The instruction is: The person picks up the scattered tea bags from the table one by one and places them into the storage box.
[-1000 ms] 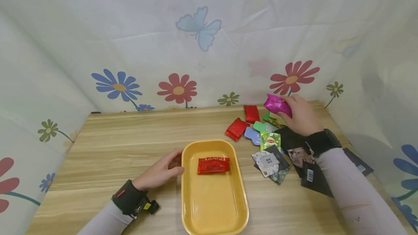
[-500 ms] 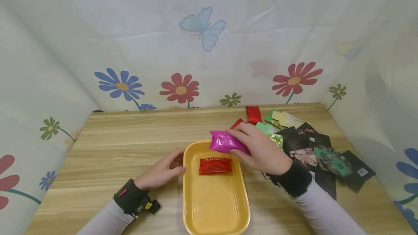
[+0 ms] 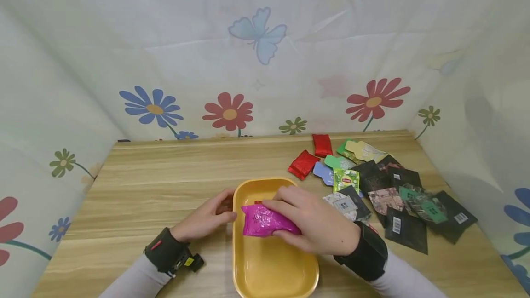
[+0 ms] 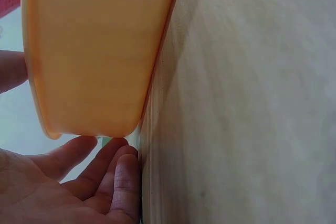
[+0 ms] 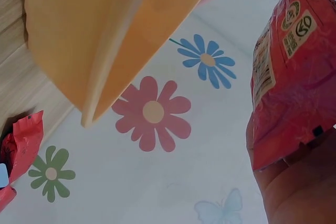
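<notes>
In the head view, my right hand [image 3: 308, 220] pinches a shiny magenta foil packet [image 3: 265, 221] above the yellow tray [image 3: 274, 270]. The same packet [image 5: 294, 72] fills the right side of the right wrist view, its printed labels showing. Beneath it, a red foil packet [image 3: 258, 203] lies in the tray, nearly all hidden. My left hand [image 3: 205, 217] is at the tray's left side. Its thumb touches the rim, and its loosely bent fingers [image 4: 113, 177] rest against the outer wall in the left wrist view.
Right of the tray lie two red packets [image 3: 304, 164], a green and yellow Lipton sachet [image 3: 346, 180] and several black sachets [image 3: 407, 231]. Green, blue and cream tabbed sachets lie among them. A flowered curtain [image 3: 165, 36] stands behind the wooden table [image 3: 174, 164].
My right hand has carried the magenta packet from the pile at the back right, leftward and nearer, to over the tray. The left hand has stayed at the tray's side.
</notes>
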### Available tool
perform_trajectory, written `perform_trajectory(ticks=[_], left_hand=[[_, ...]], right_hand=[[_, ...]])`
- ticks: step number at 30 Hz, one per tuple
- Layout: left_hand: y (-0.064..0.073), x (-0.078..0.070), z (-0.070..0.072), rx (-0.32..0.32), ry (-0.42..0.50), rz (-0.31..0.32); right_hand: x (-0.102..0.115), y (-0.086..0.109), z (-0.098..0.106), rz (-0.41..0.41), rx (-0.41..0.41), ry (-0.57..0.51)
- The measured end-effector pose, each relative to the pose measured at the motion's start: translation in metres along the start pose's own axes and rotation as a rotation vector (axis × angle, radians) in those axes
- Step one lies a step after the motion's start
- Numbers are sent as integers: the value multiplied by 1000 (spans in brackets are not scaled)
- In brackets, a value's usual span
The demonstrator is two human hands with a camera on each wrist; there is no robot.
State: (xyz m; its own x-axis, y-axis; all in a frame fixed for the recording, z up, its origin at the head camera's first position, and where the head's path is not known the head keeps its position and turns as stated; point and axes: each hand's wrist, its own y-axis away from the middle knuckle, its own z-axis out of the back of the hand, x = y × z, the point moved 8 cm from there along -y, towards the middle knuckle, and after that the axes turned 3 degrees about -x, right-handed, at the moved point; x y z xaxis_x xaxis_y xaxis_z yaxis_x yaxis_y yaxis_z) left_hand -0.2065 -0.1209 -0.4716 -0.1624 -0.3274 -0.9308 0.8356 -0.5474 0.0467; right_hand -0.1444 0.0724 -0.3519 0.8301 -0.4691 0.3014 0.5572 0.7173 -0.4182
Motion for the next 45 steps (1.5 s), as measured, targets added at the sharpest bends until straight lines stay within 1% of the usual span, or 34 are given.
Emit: perform_trajectory(ticks=[7,9,12,15,18,22,26,28,33,37,40,42,45], left_hand=[[-1,4,-1,-2,-9,32],[0,4,-1,1,-9,22],[0,2,0,10,1,-3],[0,0,0,17,9,-23],[0,-1,0,17,10,-28],[0,-1,0,14,9,-19],[0,0,-1,13,9,-15],[0,0,-1,13,9,-15],[0,0,-1,14,8,-16],[0,1,0,10,17,2],[0,2,0,6,15,15],[0,1,0,5,16,14],[0,1,0,2,15,13]], right_hand=[[2,2,-4,-2,23,-14],[1,2,-6,-5,35,-14],[-3,3,-12,-25,78,-4],[-10,5,-20,-61,133,12],[-19,7,-24,-94,153,28],[-31,7,-23,-123,134,77],[-46,6,-16,-144,70,154],[-58,6,-11,-177,39,201],[-98,5,5,-315,-10,314],[-127,2,16,-411,-36,350],[-148,1,19,-495,-25,364],[-162,0,18,-559,-3,371],[-182,-1,17,-656,9,363]])
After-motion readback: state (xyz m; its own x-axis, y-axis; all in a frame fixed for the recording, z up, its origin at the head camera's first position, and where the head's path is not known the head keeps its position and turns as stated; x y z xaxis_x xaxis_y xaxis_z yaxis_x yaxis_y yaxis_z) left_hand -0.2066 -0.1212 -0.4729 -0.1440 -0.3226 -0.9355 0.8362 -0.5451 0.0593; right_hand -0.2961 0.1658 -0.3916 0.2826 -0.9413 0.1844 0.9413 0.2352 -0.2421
